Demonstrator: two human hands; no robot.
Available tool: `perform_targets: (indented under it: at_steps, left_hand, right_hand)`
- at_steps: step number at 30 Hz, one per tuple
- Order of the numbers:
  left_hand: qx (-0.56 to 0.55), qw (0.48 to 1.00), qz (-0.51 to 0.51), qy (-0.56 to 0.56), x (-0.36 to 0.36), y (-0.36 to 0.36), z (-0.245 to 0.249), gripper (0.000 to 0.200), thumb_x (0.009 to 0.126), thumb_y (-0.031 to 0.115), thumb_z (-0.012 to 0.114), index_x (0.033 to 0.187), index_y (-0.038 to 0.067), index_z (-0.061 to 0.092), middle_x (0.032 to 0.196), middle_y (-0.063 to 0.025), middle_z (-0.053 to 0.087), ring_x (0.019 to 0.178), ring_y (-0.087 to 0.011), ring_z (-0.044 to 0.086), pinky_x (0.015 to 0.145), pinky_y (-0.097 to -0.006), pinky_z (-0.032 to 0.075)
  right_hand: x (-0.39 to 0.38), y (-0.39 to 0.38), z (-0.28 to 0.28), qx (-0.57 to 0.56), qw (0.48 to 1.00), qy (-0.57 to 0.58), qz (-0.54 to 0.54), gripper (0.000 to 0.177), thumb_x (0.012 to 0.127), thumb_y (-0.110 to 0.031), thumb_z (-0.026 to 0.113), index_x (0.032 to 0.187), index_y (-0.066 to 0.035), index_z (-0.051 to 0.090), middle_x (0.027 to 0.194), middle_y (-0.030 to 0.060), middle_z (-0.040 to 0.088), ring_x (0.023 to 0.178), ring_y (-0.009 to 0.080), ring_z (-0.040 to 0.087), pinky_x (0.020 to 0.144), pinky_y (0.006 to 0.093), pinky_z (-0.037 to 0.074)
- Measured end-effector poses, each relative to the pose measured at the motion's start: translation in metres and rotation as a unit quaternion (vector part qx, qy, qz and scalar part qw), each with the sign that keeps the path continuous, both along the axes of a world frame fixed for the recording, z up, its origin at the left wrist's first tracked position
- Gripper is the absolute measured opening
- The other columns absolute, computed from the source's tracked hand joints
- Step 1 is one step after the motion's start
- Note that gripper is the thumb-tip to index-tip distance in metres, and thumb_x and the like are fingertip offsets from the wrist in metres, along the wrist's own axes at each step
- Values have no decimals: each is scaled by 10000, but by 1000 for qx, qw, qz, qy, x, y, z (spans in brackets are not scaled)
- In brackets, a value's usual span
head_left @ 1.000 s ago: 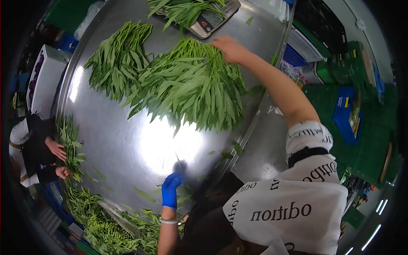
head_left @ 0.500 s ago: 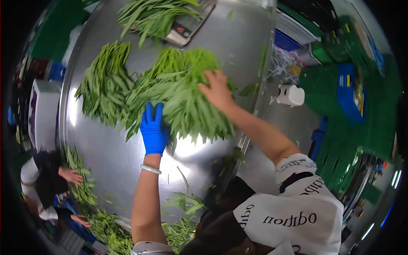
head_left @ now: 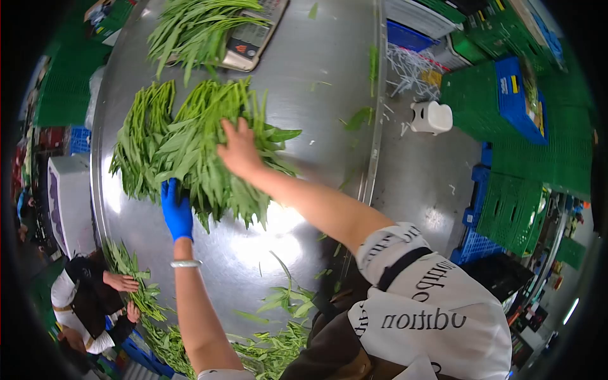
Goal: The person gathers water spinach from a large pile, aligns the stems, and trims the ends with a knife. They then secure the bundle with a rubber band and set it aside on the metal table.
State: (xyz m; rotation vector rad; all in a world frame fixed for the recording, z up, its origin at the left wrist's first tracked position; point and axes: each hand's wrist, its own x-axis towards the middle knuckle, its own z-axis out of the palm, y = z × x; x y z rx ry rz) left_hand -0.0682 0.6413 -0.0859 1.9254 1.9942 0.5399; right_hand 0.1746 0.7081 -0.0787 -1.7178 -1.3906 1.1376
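A broad bunch of water spinach [head_left: 221, 149] lies on the metal table, stems pointing away from me and leaves toward me. My right hand [head_left: 240, 152] is bare and rests on top of it with fingers spread. My left hand [head_left: 176, 212], in a blue glove, touches the leaf ends with its fingers stretched out; its fingertips are partly hidden by leaves. Against the left side of this bunch lies another water spinach bunch [head_left: 142, 145]. Farther off, a third bunch [head_left: 193, 31] sits across a weighing scale [head_left: 244, 50].
Loose greens [head_left: 278, 345] lie at the table's near end. At lower left, a co-worker's hands [head_left: 123, 282] handle more greens. Beyond the right table edge [head_left: 373, 145] stand a white stool [head_left: 432, 117], green crates [head_left: 513, 202] and a blue crate [head_left: 519, 101].
Both my hands and the wide bunch have moved left, up against the left bunch. The co-worker's hands have drawn closer together on their greens. My view has shifted a little.
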Motion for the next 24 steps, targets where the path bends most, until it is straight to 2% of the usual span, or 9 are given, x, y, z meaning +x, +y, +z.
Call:
perform_targets:
  at_steps: [5,9,12,15,18,21,22,23,24]
  left_hand:
    - [24,990,124,-58,29,-113,28,547,775,-81,600,1295,76,537,1415,-175,415,1325,-309,379,1092,-378,288]
    - [-64,973,207,-78,21,-237,4,518,785,-68,618,1273,94,555,1378,-130,458,1274,-272,429,1058,-368,335]
    - [-169,936,280,-134,25,-311,12,493,796,-60,618,1258,105,563,1337,-84,503,1147,-235,516,968,-352,410]
    - [-214,920,297,-138,28,-378,22,473,807,-43,619,1252,107,563,1274,-50,554,1009,-198,564,868,-336,456]
    - [-197,902,342,-175,36,-444,22,451,824,-12,619,1259,91,558,1196,-54,601,951,-191,579,827,-330,471]
    - [-203,852,425,-231,50,-503,20,434,832,3,609,1256,82,564,1151,-57,625,913,-175,577,822,-315,474]
    - [-200,846,439,-226,59,-514,23,421,833,3,606,1246,75,575,1122,-67,633,890,-165,575,823,-302,471]
    - [-203,841,446,-230,67,-528,23,419,832,2,606,1244,72,577,1109,-69,633,887,-162,575,822,-302,470]
    - [-205,836,452,-234,75,-542,22,418,831,1,606,1242,70,579,1097,-70,633,885,-160,575,822,-301,469]
  right_hand:
    - [106,-38,-3,163,986,-32,26,563,795,-124,634,1323,-87,442,1375,191,394,1274,379,364,1057,454,328]
    - [189,-44,-26,182,946,-269,13,439,797,-100,580,1232,-83,518,1299,157,460,1209,364,408,1025,447,345]
    - [224,-44,-40,157,925,-339,66,295,811,-81,543,1102,-57,591,1159,146,542,1089,336,496,924,422,419]
    - [222,-64,-50,66,943,-286,154,169,811,-86,571,968,-36,609,1005,151,581,955,340,556,842,416,458]
    - [189,-137,-61,118,938,-184,268,126,820,-72,543,913,-25,611,910,164,591,865,347,579,795,414,475]
    - [125,-232,-70,133,913,-137,360,226,818,-20,481,993,-13,624,964,183,610,900,349,585,823,412,472]
    - [96,-264,-72,106,920,-102,363,251,816,-47,499,1036,-26,618,988,184,615,917,345,588,845,415,468]
    - [66,-272,-24,-50,892,-121,432,255,815,-81,525,1051,-36,612,991,176,619,940,339,588,865,415,466]
    - [42,-304,-47,-9,867,-63,493,256,818,-104,546,1058,-47,615,995,161,625,962,338,590,860,435,466]
